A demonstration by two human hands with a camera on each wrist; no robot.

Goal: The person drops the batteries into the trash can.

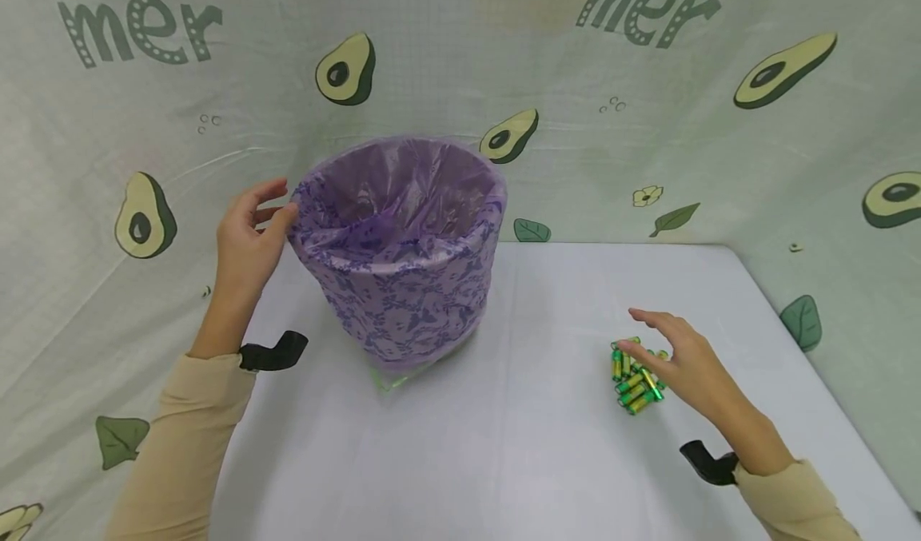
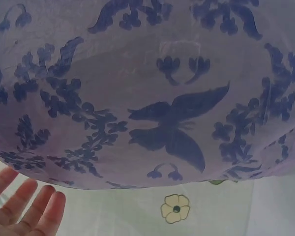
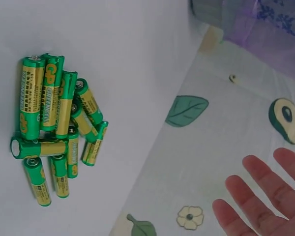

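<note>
A bin [image 1: 403, 285] stands on a white table [image 1: 547, 445], toward the back and a bit left of the middle. A purple bag [image 1: 399, 197] with dark flowers and butterflies lines the bin and folds down over its outside. The left hand [image 1: 248, 241] is up at the left side of the rim. Its fingertips touch the bag there, and the fingers are straight and a little apart, not curled round anything. In the left wrist view the bag [image 2: 152, 93] fills almost the whole picture, and the fingers [image 2: 37, 209] show at the bottom left, loose and side by side. A small heap of green and gold batteries [image 1: 635, 377] lies on the table, well apart from the bin, on the right. The right hand [image 1: 687, 369] hangs just over the heap with its fingers spread and reaching out flat. It holds nothing. The batteries lie right under the fingers and palm, and I cannot tell if a finger touches them. In the right wrist view the batteries [image 3: 56, 128] lie in a bunch, most of them side by side and one lying across, and the fingers [image 3: 258, 201] are open and apart from them. A cloth with avocados [image 1: 345, 69] hangs behind the table.
</note>
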